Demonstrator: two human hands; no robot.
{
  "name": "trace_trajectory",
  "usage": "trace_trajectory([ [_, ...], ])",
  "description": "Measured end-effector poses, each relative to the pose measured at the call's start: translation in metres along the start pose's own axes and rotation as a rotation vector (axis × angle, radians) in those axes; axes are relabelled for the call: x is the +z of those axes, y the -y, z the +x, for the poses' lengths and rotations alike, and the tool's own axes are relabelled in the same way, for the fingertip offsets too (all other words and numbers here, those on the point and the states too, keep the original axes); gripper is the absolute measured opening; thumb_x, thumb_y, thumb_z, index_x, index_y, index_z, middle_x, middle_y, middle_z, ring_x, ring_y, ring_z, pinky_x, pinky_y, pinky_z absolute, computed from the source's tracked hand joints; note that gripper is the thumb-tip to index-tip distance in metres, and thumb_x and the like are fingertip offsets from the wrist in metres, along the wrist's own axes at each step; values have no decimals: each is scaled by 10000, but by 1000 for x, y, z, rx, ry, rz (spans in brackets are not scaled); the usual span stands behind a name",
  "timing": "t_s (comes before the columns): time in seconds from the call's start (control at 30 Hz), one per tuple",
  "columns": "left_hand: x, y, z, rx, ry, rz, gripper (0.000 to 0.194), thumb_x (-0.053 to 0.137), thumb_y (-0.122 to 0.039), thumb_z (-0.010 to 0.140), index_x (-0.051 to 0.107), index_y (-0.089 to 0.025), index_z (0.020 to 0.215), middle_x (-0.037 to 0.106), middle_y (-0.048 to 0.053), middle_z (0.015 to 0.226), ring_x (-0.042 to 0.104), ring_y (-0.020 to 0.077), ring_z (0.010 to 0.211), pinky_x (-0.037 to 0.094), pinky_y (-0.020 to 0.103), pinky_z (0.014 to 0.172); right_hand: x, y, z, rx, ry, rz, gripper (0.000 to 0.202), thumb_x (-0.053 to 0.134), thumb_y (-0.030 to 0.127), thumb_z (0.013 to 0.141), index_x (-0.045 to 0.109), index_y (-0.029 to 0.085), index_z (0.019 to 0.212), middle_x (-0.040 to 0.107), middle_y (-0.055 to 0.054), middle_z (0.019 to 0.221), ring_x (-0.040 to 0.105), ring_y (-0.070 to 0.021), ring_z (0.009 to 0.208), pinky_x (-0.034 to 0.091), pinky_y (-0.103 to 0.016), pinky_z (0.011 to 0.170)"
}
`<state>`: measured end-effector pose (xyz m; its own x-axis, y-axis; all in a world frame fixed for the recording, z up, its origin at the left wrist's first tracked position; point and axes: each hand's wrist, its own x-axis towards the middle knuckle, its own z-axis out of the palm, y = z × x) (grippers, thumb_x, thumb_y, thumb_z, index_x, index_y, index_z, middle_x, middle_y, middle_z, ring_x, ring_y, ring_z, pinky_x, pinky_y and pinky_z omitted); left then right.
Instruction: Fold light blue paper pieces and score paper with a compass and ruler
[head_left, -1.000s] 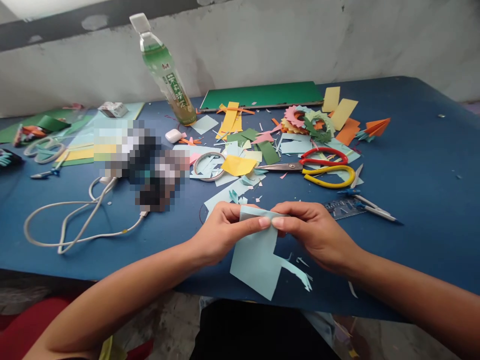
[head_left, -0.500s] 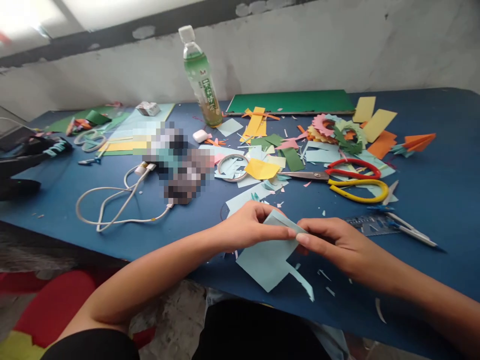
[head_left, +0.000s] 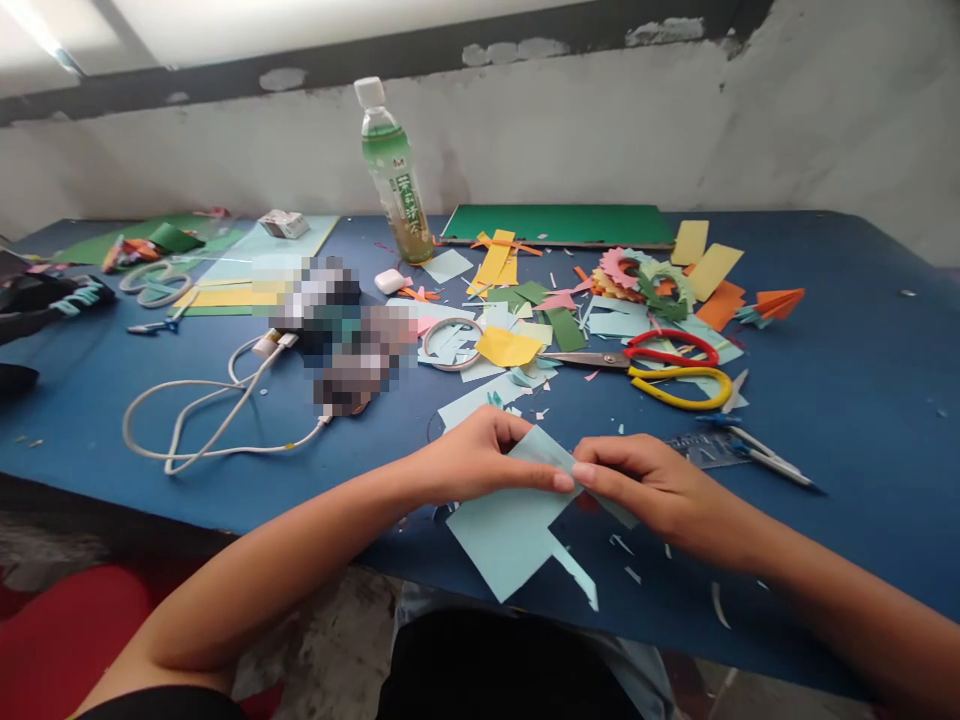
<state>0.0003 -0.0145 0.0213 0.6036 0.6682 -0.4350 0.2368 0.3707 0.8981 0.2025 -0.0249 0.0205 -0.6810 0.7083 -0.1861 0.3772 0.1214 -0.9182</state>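
Observation:
A light blue sheet of paper (head_left: 499, 540) is held over the table's near edge, with a narrow torn-looking strip hanging from its lower right. My left hand (head_left: 487, 460) grips it from the left, thumb on top and fingers behind. At the sheet's right edge my right hand (head_left: 641, 480) pinches the paper between thumb and forefinger, close to the left thumb. A piece of the paper shows under the right hand's fingers. Just beyond the hands lie scissors (head_left: 626, 360) with one red and one yellow handle, and a yellow paper piece (head_left: 510, 346).
Paper scraps and a tape ring (head_left: 452, 345) cover the middle. A drink bottle (head_left: 397, 180) stands behind. A compass (head_left: 776, 460) and clear ruler (head_left: 709, 450) lie right of the hands. A white cable (head_left: 217, 400) loops at left. Paper rings (head_left: 664, 290) lie back right.
The camera view has shifted slightly. The sheet's upper part has opened out to the right, and a flap now shows beneath my right hand. Both hands keep their hold.

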Motion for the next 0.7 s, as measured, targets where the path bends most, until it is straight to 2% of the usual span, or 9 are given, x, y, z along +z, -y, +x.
trace_trajectory([
  [0.13,2,0,1,-29,37,-74,254,738,-348,647,706,-141,789,613,-1,625,534,100,534,421,207,492,1,-3,0,-41,63,105,363,368,374,916,511,172,650,464,29,615,417,-95,576,320,-215,550],
  [0.27,3,1,1,19,41,-55,199,744,-317,644,720,-145,740,618,3,637,518,100,578,405,207,526,6,-6,1,-68,83,229,356,376,389,904,505,174,652,471,19,633,432,-106,602,338,-221,568],
  [0.53,8,1,3,33,7,-118,79,719,-213,664,701,-137,656,576,-39,552,438,56,510,343,185,524,15,-12,3,-84,22,384,332,377,347,891,447,177,616,387,45,575,336,-81,505,272,-213,476],
  [0.7,10,3,3,-15,11,-179,80,724,-212,658,708,-136,673,600,-25,561,469,62,514,352,182,516,16,-14,4,-106,9,382,330,374,355,878,419,183,600,372,44,574,335,-87,517,275,-222,492],
])
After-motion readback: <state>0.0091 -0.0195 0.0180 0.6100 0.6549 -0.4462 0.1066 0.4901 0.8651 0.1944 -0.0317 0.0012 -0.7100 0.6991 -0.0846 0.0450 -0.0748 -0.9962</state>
